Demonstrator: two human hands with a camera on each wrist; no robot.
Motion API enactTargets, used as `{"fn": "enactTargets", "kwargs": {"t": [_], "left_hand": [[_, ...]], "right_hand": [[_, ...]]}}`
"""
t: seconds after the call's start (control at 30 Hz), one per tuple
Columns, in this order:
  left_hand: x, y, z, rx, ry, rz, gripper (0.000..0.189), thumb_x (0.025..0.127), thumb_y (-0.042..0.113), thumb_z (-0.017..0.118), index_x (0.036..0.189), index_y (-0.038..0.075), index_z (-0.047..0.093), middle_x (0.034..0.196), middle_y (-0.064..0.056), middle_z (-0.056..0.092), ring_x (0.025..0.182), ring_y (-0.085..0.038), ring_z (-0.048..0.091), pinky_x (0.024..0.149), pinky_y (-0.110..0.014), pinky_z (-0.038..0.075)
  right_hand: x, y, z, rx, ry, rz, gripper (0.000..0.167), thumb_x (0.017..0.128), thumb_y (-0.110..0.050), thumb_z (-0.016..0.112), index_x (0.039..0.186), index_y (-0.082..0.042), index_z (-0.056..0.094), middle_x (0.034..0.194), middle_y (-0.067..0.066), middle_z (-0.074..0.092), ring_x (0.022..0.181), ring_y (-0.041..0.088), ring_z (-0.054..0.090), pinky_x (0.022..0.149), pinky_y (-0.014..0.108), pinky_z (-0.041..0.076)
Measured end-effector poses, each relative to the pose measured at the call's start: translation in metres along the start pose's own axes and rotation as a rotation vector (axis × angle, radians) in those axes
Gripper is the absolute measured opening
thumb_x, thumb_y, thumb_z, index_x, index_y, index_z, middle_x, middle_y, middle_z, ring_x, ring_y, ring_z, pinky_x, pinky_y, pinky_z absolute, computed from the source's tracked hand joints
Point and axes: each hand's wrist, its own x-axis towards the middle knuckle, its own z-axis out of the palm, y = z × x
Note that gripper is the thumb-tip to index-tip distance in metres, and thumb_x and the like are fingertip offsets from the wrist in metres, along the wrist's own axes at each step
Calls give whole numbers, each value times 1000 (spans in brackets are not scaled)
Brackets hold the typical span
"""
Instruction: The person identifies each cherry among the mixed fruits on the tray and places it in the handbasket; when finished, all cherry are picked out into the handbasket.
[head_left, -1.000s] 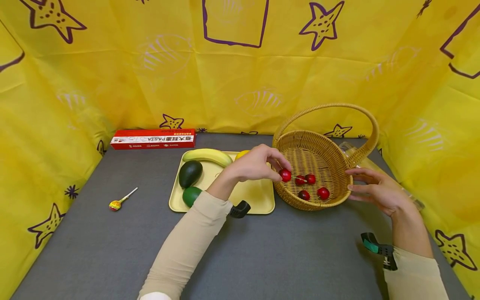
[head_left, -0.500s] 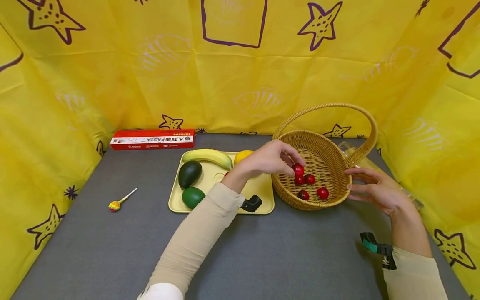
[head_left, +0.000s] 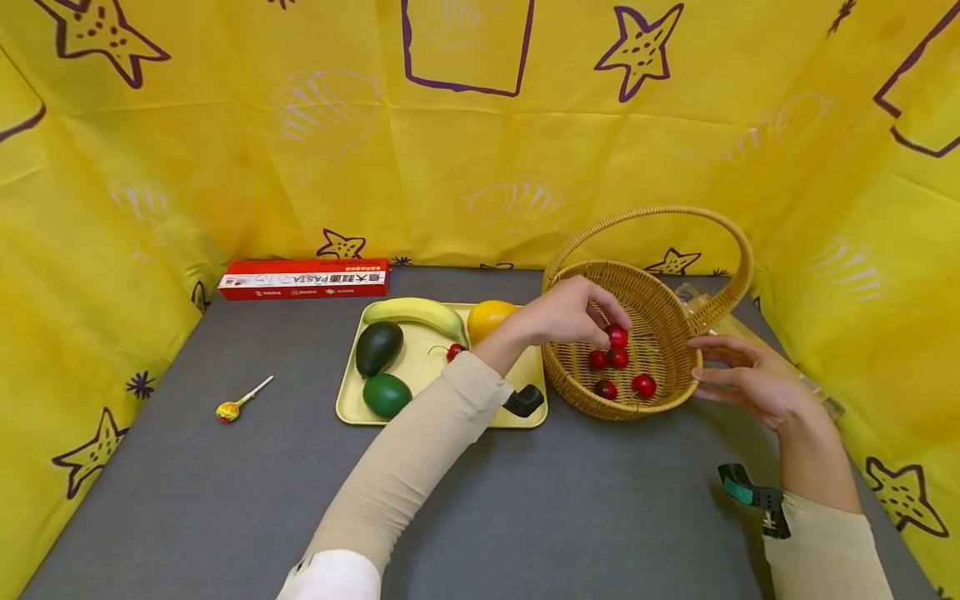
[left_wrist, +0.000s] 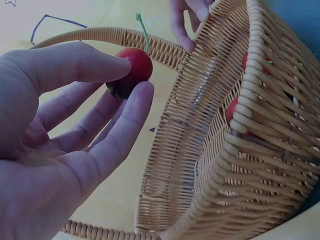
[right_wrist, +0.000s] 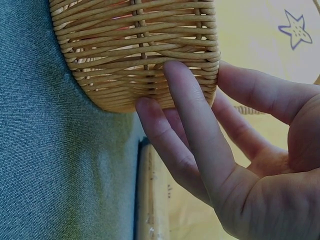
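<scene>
Thumb and finger of my left hand point(head_left: 570, 312) pinch a red cherry point(left_wrist: 134, 70) over the wicker basket point(head_left: 566, 387); its green stem points up in the left wrist view. Several more cherries point(head_left: 643, 385) lie on the basket's floor. At the basket's right side is my right hand point(head_left: 757, 379). In the right wrist view its fingers point(right_wrist: 192, 110) are bent against the woven outer wall, and one digit touches the rim. The basket stands upright, its handle arching over the top.
Left of the basket, a cream tray point(head_left: 450, 408) bears a banana point(head_left: 416, 313), a dark avocado point(head_left: 379, 348), a green fruit point(head_left: 387, 395), a yellow fruit point(head_left: 489, 318) and a cherry. A red pasta box point(head_left: 303, 279) and lollipop point(head_left: 228, 411) lie farther left. A clear package sits behind the basket.
My left hand has moved right with the cherry, from the basket's left rim to above its middle. The cherry and yellow fruit on the tray show more. My right hand stays at the basket.
</scene>
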Motion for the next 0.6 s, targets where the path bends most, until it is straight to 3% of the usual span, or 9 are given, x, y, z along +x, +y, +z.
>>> {"fn": "enactTargets", "kwargs": {"t": [0.1, 0.3, 0.6], "left_hand": [[6, 2, 2, 33, 5, -5, 29, 86, -4, 76, 110, 12, 80, 101, 4, 77, 90, -9, 72, 69, -24, 54], [19, 3, 4, 71, -2, -20, 26, 87, -1, 77, 109, 13, 81, 98, 4, 78, 85, -11, 69, 74, -31, 57], [37, 2, 7, 107, 11, -60, 28, 87, -1, 75, 110, 12, 81, 99, 5, 76, 87, -11, 64, 71, -23, 52]], "right_hand": [[0, 0, 0, 6, 0, -3, 43, 99, 3, 65, 141, -9, 61, 131, -9, 58, 104, 12, 72, 82, 35, 64], [0, 1, -1, 15, 2, -1, 44, 99, 3, 65, 141, -8, 60, 131, -9, 59, 104, 12, 72, 82, 36, 64], [0, 0, -1, 9, 6, 0, 44, 99, 2, 66, 141, -8, 60, 129, -9, 61, 103, 14, 73, 82, 36, 64]]}}
